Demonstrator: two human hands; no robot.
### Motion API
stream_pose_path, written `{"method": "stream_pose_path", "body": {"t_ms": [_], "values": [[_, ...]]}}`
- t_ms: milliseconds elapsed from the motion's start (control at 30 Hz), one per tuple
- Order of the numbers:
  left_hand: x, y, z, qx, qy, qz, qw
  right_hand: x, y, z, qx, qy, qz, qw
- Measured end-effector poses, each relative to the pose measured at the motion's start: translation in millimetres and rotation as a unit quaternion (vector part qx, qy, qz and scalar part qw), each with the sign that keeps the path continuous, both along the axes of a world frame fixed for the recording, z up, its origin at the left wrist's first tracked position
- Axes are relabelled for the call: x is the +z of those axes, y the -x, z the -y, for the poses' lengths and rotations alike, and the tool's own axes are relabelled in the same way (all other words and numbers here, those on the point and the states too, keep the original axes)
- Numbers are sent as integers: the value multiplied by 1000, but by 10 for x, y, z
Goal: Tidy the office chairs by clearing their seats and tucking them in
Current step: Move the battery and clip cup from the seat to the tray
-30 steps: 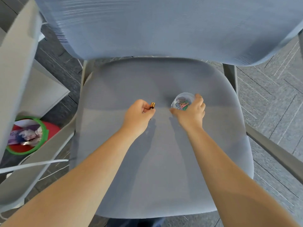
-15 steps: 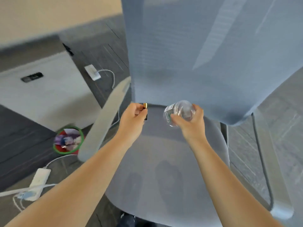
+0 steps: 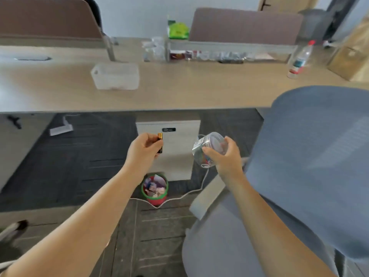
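Up in mid-air, both hands were raised in front of the desk (image 3: 179, 92), each with something in its grip. The left hand (image 3: 142, 151) was curled closed around a battery (image 3: 160, 142), pinched between thumb and fingers so that its gold-coloured end stood upright above the knuckles and its dark body ran down behind the thumb. The right hand (image 3: 224, 156) was wrapped around a small clear jar (image 3: 209, 146), tilted with its top toward the far left; coloured bits showed through its wall, too small to identify. The two hands were near each other but apart, the jar to the right of the battery.

The office chair (image 3: 299, 176) stood at the right, its blue-grey mesh back rising to the right of the right hand and its seat (image 3: 215, 246) lying near, below the right forearm. What could be seen of the seat was bare. The chair stood out from the desk, not tucked under it.

On the floor under the hands sat a small red bin with a green rim (image 3: 154, 188), holding crumpled scraps, and a white cable (image 3: 185, 194) ran past it. Behind it stood a white drawer unit (image 3: 179, 146) under the desk. On the desk, far left of centre, lay a translucent plastic box (image 3: 115, 75), and at the far right a plastic bottle (image 3: 299, 60) with a red cap.
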State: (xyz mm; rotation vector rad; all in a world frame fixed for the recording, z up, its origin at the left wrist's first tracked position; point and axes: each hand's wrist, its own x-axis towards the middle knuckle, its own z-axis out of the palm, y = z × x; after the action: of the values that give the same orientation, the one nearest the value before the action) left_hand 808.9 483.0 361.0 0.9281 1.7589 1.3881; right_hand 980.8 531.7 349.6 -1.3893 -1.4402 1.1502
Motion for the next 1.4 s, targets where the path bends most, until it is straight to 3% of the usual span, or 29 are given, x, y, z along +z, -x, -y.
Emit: {"method": "stream_pose_path", "body": {"t_ms": [200,500,800,1067,1400], "values": [[220,1173,15,66,-7,-21,998,178,1109,-290,69,-1,-21,997],[479,2771,-522,73,-1,-12,997,433,2603,-1003,48,-11,-36,998],[507,3471,-1218,81,-17,27,996,563,3406,-1799,57,-32,-27,998],[261,4130,-2355,128,-4,25,991,429,4223,-3070,104,-52,-2,993],[-44,4854,-3567,193,31,42,980,-94,5421,-4527,244,-30,139,959]]}}
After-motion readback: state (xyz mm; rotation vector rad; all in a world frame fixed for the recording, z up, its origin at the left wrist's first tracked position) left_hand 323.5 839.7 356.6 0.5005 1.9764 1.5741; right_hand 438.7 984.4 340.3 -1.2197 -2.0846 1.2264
